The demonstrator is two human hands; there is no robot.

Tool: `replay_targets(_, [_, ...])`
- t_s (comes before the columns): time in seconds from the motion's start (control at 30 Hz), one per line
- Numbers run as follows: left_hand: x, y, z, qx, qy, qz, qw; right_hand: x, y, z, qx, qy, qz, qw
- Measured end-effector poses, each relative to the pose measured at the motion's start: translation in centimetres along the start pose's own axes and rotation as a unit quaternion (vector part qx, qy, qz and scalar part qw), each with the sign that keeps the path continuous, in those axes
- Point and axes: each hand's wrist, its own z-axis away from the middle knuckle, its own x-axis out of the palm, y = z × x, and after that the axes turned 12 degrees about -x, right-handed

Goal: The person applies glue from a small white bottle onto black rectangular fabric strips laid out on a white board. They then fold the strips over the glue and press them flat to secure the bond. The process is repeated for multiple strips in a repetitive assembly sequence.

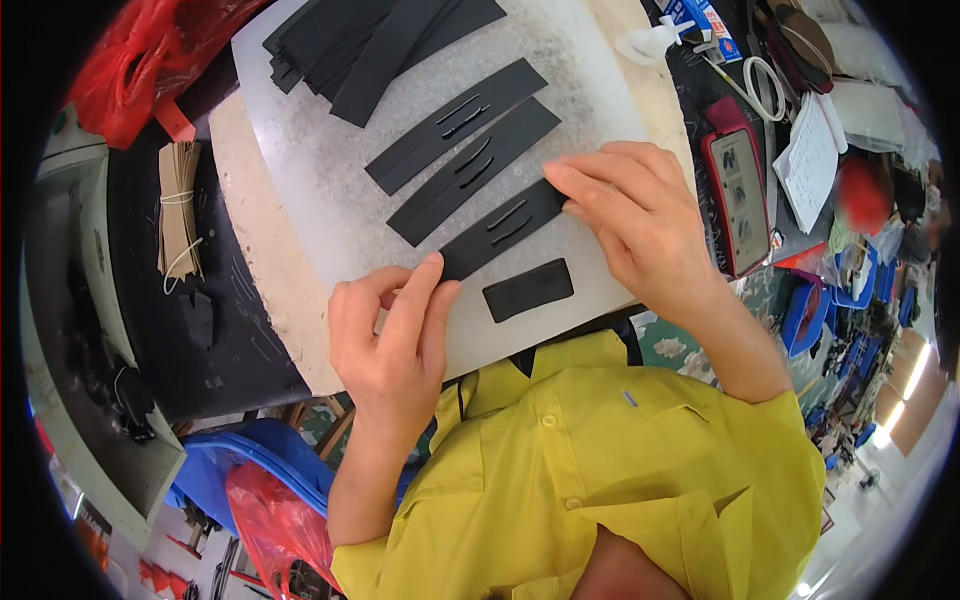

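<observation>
Landmark: white board (285,140), laid over a tan board (252,235) on the black tabletop (240,310), as seen from where I stand.

Left of the white board: one bundle of tan strips (177,225), tied with string; farther off, one red plastic bag (165,55), crumpled.

Right of the white board: one phone (738,205) in a red case, screen lit; one notepad (812,155), written on; one white coil (765,90). Past its far right corner: one blue-and-white box (700,25).

Below the near left corner of the white board: one blue tub (260,450), with a red bag (280,515) against it.

On the white board, far end: one heap of black strips (375,45), overlapping, running up to the edge of view. Middle: two loose black strips (455,125), side by side, slanted, each with two short slit-like marks. Near edge: one short black piece (528,290), flat.

Principal item: one black strip (505,228), similarly marked, slanted over the near part of the white board, between the loose pair and the short piece. Left hand (385,325): thumb and forefinger pinching its lower left end. Right hand (650,220): thumb and fingers pinching its upper right end. Fingertips cover both ends; the marked middle lies exposed between the hands.
</observation>
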Motion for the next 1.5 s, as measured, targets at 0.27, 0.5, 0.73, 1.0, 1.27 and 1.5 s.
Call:
replay_targets(0.27, [-0.1, 0.5, -0.1, -0.035, -0.031, 0.015, 0.999, -0.6, -0.4, -0.1, 0.038, -0.013, -0.044, 0.998])
replay_targets(0.5, [-0.2, 0.9, 0.2, -0.061, -0.055, 0.004, 0.997, -1.3, -0.8, 0.2, 0.097, -0.025, -0.108, 0.989])
replay_targets(0.73, [0.0, 0.6, 0.0, -0.057, -0.038, 0.051, 0.996, -2.2, -1.1, -0.2, 0.154, -0.049, -0.173, 0.972])
replay_targets(1.0, [0.9, 1.9, -0.5, -0.087, -0.012, 0.072, 0.994, -1.2, -2.1, -0.6, 0.118, -0.010, -0.051, 0.992])
replay_targets(1.27, [2.4, 1.8, -1.5, 0.002, -0.018, 0.126, 0.992, 0.8, -1.6, 1.3, 0.008, 0.053, -0.091, 0.994])
replay_targets(1.5, [2.9, 1.2, -1.9, 0.089, -0.020, 0.089, 0.992, 0.3, -1.1, 1.6, -0.022, -0.024, -0.079, 0.996])
